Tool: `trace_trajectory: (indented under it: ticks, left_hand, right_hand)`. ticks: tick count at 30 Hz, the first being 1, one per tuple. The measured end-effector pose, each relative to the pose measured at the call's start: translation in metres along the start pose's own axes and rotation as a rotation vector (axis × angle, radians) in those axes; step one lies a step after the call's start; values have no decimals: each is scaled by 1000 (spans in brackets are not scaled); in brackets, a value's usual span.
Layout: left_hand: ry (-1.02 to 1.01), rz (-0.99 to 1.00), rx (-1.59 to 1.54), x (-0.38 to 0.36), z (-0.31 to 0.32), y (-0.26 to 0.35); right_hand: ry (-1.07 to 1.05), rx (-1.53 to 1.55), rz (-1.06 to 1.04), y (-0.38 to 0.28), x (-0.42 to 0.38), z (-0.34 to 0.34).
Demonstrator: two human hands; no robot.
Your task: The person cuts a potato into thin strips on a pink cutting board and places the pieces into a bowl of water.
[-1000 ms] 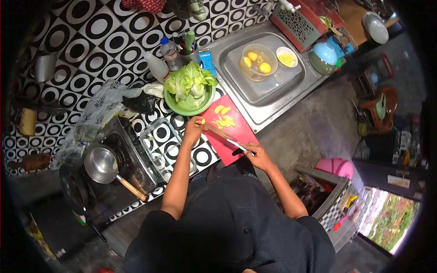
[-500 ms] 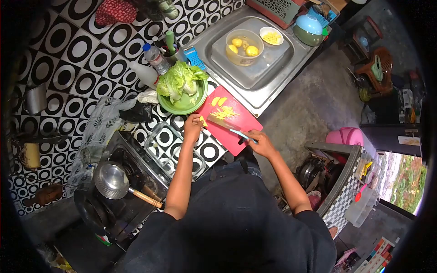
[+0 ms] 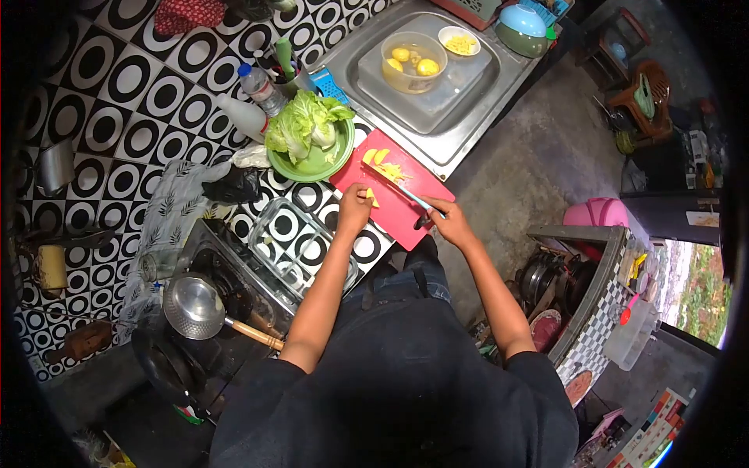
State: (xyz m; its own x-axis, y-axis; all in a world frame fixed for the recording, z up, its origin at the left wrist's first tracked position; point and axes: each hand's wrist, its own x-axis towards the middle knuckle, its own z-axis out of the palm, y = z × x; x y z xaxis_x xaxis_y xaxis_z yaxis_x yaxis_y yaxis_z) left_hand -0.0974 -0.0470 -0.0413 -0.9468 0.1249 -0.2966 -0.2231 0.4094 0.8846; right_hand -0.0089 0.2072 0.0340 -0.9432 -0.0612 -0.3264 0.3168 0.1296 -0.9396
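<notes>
A red cutting board [image 3: 404, 225] lies on the tiled counter. My right hand [image 3: 452, 224] grips a knife [image 3: 417, 200] by its light blue handle, and the blade lies over the cut strips. At the board's left edge, my left hand [image 3: 356, 208] is closed on a yellow potato slice [image 3: 372, 198]. Potato strips [image 3: 394, 171] sit beside the blade. Just beyond them are a few wider potato slices [image 3: 377, 157]. A dark thing by my right hand cannot be made out.
Leafy cabbage [image 3: 300, 131] fills a green bowl [image 3: 316, 173] left of the board. In the sink [image 3: 460, 105], peeled potatoes sit in a plastic tub of water [image 3: 413, 82] near a white bowl [image 3: 445, 37] of strips. A glass dish [image 3: 273, 257] and a stove [image 3: 234, 288] with a ladle-like strainer [image 3: 193, 306] are closer left.
My left hand has moved right, further over the board, with the potato slice. The knife has shifted forward onto the strips. The whole view has tilted slightly.
</notes>
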Motion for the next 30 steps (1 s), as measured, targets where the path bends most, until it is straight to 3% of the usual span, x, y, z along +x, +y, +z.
trace_trajectory:
  ticks: [4, 9, 12, 13, 20, 24, 30]
  left_hand:
    - [177, 216, 235, -20, 5, 36]
    - [215, 312, 319, -22, 7, 29]
    - [270, 419, 421, -23, 2, 31]
    - [202, 326, 394, -24, 0, 33]
    - [-55, 414, 533, -20, -22, 39]
    - [-57, 424, 538, -18, -22, 36]
    - [-29, 382, 544, -20, -21, 41]
  right_hand:
    - [101, -124, -11, -2, -26, 26]
    - [265, -195, -158, 2, -47, 59]
    - [268, -210, -103, 2, -54, 68]
    - [278, -222, -113, 2, -57, 70]
    - [290, -239, -70, -16, -64, 73]
    - [323, -292, -178, -14, -65, 79]
    - [309, -297, -171, -28, -67, 89]
